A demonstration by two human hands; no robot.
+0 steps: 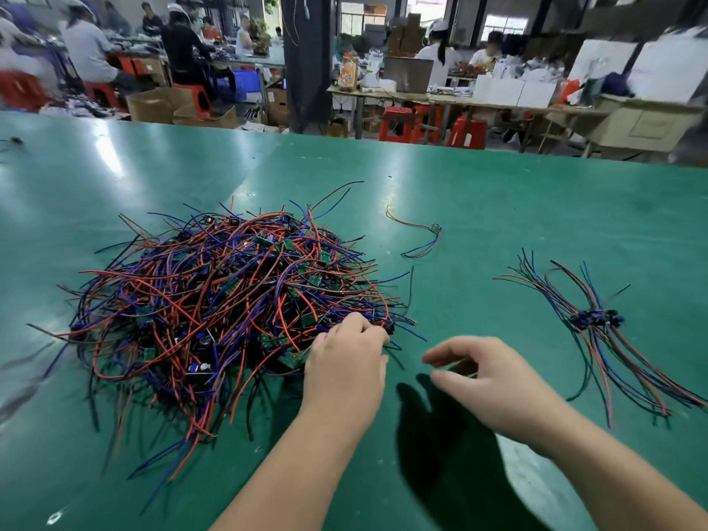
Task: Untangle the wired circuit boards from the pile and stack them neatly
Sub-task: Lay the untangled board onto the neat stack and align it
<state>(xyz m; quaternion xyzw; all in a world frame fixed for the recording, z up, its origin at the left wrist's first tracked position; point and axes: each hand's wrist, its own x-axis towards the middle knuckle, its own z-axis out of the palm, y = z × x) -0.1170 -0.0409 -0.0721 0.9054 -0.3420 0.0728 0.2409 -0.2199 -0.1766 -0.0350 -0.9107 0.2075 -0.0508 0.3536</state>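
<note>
Head view looks down on a green table, with me reaching in from the lower edge of the frame. The pile of wired circuit boards fills the left centre: a wide mound of red, blue and black wires with small green boards showing through, loose ends straggling out toward the lower left.

My left hand sits at the pile's lower right edge. Its fingers are curled down into the wires there and grip a few strands along with a small dark part at the very tip. I cannot tell which board that part belongs to.

My right hand is just right of the left one, apart from it and clear of the pile. It is raised off the table, with its shadow dark on the surface below. The thumb and fingers are loosely curved and parted, holding nothing I can make out, though the hand is a little blurred.

At the right of the frame lies the stack: boards gathered together at one spot, their wires fanning out above and below.

Above my right hand, near the middle of the frame, a single wired board lies alone on the table, well apart from both pile and stack.

Along the top, people sit at benches among red stools and cardboard boxes.
</note>
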